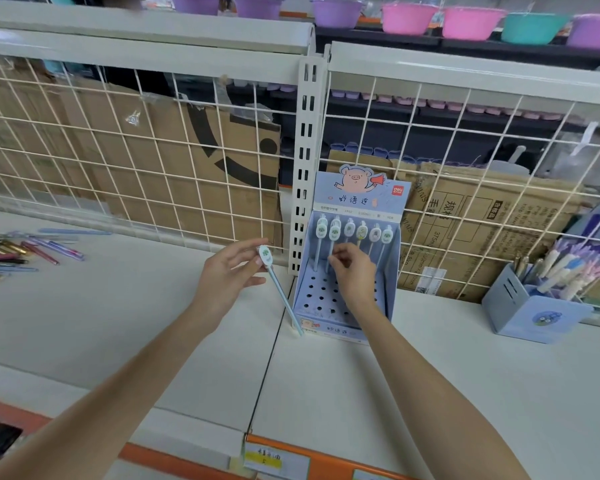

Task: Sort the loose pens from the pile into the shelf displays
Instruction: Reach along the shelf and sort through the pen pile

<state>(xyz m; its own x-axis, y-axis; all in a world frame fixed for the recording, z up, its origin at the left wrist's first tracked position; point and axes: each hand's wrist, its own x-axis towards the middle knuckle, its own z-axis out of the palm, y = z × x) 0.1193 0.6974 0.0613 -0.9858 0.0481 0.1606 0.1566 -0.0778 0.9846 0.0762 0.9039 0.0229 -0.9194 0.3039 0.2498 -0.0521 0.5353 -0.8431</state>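
Pen (278, 287) pinched in left hand (227, 275) (tip down), right hand (354, 271) pinching display pen (332, 242)

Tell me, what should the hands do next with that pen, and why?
Probably slide the pen that the left hand holds into an empty hole of the pig display box. Its oval top matches the pens standing in the back row, where the right hand is busy, and many holes show free.

The display box (343, 271) is pale blue with dark holes and a pink pig on its header. The pen (281, 289) is light blue, white-capped. The shelf (118, 323) is off-white, orange-edged in front. Purple, pink and teal bowls (471, 24) sit above.
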